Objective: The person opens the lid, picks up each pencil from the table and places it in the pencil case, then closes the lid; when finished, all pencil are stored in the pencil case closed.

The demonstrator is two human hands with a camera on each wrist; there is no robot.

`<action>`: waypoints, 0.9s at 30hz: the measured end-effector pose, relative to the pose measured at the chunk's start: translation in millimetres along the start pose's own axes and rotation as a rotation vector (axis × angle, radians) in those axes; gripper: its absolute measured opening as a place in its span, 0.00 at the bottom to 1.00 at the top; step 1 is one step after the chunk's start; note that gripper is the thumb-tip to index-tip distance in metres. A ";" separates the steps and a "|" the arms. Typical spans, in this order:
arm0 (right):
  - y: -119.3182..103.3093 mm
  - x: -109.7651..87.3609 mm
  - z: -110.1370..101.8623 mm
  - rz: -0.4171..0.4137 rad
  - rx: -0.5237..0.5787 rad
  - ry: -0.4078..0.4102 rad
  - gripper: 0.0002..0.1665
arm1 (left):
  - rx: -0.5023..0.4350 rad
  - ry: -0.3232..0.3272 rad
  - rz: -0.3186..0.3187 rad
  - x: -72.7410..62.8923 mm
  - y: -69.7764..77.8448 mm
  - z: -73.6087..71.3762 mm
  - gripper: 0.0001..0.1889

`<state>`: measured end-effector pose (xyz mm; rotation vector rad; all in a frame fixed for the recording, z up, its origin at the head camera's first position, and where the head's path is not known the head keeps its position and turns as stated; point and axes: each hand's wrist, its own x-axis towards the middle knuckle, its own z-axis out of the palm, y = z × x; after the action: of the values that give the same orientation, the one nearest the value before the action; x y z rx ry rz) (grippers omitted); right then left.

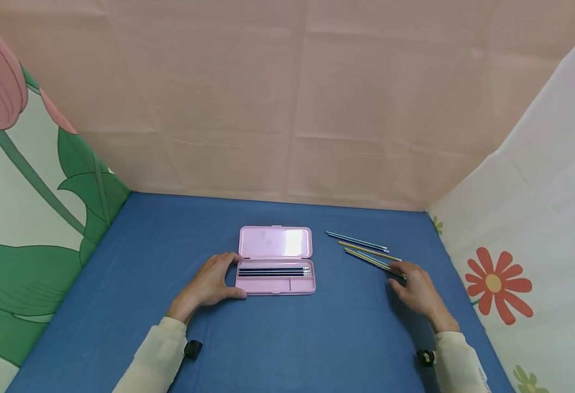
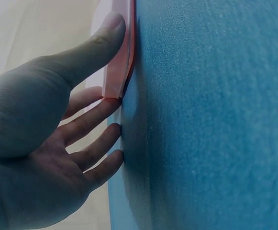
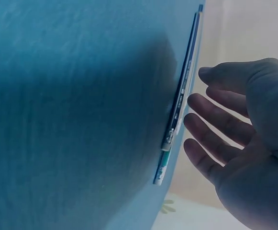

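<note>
A pink pencil case lies with its lid folded back. Several dark pencils lie side by side in its rear compartment. My left hand holds the case's left end, thumb on the near side and index finger toward the hinge; the left wrist view shows the thumb against the pink wall. To the right, loose pencils are spread on the cloth. Over their near ends hovers my right hand. In the right wrist view, its loosely bent fingers appear apart from the pencils.
Blue cloth covers the table. Behind it rises a beige backdrop. Printed flower panels stand at the left and right edges. More loose pencils lie farther back, including a yellow one.
</note>
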<state>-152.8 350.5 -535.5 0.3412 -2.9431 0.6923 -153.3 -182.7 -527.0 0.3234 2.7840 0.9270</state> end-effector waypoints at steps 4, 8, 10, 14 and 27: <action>3.7 0.6 0.6 0.020 -0.005 -0.018 0.23 | 0.004 0.003 0.005 1.2 -0.6 0.4 0.46; 5.4 1.9 4.0 0.019 -0.015 -0.022 0.20 | 0.018 0.001 0.005 1.6 -0.3 0.6 0.46; 6.6 2.5 5.4 0.003 -0.018 -0.026 0.18 | 0.024 -0.001 0.006 1.7 -0.2 0.6 0.46; 8.7 3.1 6.7 -0.023 -0.022 -0.042 0.13 | 0.020 -0.002 0.007 1.6 0.0 0.7 0.45; 4.4 1.0 7.3 -0.036 -0.009 -0.070 0.11 | 0.017 0.004 0.007 1.5 -1.7 1.7 0.46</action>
<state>-155.1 350.8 -543.8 0.4256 -2.9968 0.6764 -154.6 -182.7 -529.6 0.3340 2.7978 0.9076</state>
